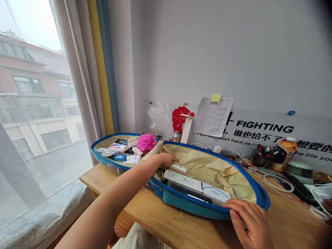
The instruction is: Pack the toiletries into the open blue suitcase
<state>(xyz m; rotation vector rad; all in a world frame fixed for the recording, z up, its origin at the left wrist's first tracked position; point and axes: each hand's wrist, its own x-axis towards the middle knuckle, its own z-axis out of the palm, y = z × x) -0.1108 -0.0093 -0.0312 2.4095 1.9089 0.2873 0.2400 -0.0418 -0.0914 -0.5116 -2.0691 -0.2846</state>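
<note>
At the suitcase (192, 208), left hand (167, 160), grip unclear, right hand (249, 219) spread on rim (258, 195)

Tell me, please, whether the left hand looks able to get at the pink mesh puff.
Probably yes: the pink mesh puff sits uncovered in the open suitcase, close to the left hand; only some beige lining seems to lie between them.

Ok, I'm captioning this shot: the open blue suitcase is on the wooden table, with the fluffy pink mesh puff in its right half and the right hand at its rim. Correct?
No: the head view shows the fluffy pink mesh puff in the left half. The open blue suitcase is on the wooden table, with the right hand at its rim.
</note>
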